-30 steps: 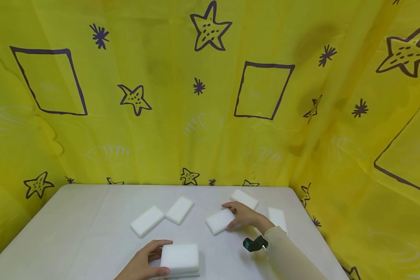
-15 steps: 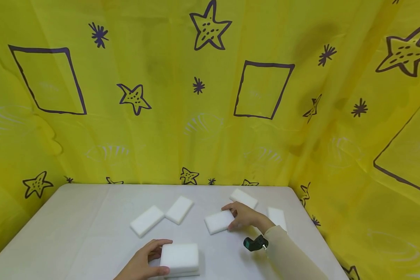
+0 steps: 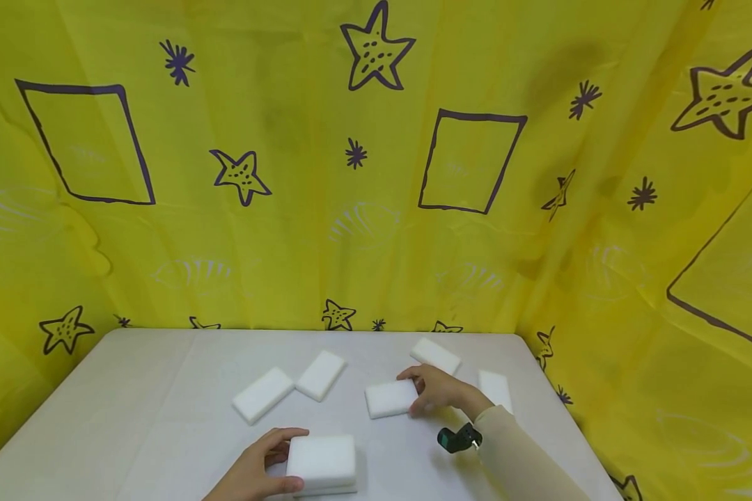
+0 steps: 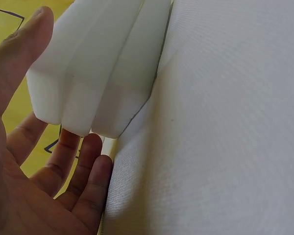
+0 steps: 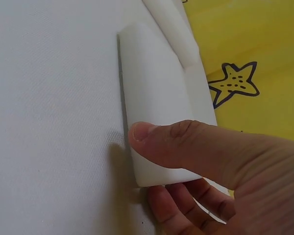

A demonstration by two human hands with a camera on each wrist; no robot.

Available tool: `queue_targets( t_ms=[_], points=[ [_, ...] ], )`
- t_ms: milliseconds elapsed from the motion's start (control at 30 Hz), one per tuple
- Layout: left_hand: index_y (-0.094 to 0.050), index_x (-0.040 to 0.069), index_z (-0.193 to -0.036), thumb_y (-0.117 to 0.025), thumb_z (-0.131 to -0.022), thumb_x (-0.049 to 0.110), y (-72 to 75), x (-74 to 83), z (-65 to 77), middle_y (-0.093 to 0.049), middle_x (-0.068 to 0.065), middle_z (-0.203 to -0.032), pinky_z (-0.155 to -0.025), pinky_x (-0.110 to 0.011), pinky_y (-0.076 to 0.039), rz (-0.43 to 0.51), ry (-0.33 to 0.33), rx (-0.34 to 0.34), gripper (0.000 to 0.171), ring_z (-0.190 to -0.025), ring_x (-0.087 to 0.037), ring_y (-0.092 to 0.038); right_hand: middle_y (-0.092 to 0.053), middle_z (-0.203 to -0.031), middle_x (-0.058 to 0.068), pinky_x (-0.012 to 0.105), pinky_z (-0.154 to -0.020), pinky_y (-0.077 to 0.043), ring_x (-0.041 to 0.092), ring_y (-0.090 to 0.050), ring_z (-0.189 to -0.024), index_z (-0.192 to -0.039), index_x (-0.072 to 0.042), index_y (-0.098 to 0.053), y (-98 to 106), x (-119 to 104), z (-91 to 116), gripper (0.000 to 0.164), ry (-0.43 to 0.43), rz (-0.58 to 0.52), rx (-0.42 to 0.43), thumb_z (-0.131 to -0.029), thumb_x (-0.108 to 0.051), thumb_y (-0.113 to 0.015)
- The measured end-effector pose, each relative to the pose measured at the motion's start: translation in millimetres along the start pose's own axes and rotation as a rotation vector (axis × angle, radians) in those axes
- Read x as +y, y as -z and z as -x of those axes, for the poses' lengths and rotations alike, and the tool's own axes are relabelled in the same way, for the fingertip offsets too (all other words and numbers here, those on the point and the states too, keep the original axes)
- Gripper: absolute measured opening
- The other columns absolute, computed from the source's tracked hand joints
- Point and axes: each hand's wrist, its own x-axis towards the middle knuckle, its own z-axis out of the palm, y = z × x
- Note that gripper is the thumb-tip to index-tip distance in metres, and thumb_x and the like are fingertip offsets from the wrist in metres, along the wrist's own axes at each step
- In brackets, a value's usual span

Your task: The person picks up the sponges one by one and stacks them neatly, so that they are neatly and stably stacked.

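A stack of white melamine sponges (image 3: pixel 322 459) sits at the table's near middle. My left hand (image 3: pixel 257 466) holds its left end, thumb at the near corner and index finger at the far one. Three layers show in the stacked sponges (image 4: pixel 98 68) in the left wrist view, fingertips right at their ends. Farther right, my right hand (image 3: pixel 440 390) pinches the right end of a single white sponge (image 3: pixel 387 399). The right wrist view has the thumb along one long side of that sponge (image 5: pixel 154 88), fingers curled past its end and partly hidden.
Two loose sponges, a left one (image 3: pixel 263 395) and a second (image 3: pixel 322 375), lie corner to corner behind the stack. Another sponge (image 3: pixel 435 355) lies beyond my right hand, and one more (image 3: pixel 495 390) beside my forearm. A yellow curtain (image 3: pixel 301 264) borders the white table (image 3: pixel 131 396).
The single sponge has turned slightly under my right hand, its long side now more level across the table. My right hand shifted a little nearer. The left hand and stack have stayed put.
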Motion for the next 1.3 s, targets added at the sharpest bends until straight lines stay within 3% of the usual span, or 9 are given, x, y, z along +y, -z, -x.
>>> queue_targets(
  t_ms=[500,967,1300],
  points=[
    [-0.050,0.007,-0.140,-0.079,-0.084,0.028,-0.6,0.1,-0.2,-0.060,-0.011,-0.115,-0.079,-0.021,-0.048,0.001,0.013,-0.001,0.066,-0.098,-0.007,-0.060,-0.058,-0.094,0.003,0.032,-0.074,-0.042,0.020,-0.050,-0.085,-0.116,-0.008,-0.063,-3,-4,6,0.055,0.014,-0.044,-0.025,-0.067,-0.005,-0.089],
    [-0.049,0.007,-0.141,-0.078,-0.085,0.025,-0.2,-1.1,0.9,-0.059,-0.013,-0.118,-0.079,-0.022,-0.049,0.014,-0.005,-0.006,0.065,-0.099,-0.006,-0.060,-0.061,-0.099,0.008,0.031,-0.072,-0.049,0.020,-0.059,-0.088,-0.120,-0.003,-0.059,-4,-13,13,0.058,0.049,-0.257,-0.055,-0.069,0.003,-0.085],
    [-0.049,0.007,-0.141,-0.078,-0.085,0.024,-0.3,-1.8,1.6,-0.057,-0.012,-0.119,-0.079,-0.021,-0.049,0.014,-0.019,-0.007,0.065,-0.099,-0.004,-0.060,-0.057,-0.108,0.010,0.031,-0.075,-0.050,0.021,-0.061,-0.091,-0.119,-0.003,-0.059,-7,-22,17,0.057,0.093,-0.264,-0.045,-0.068,0.003,-0.085]
  ],
)
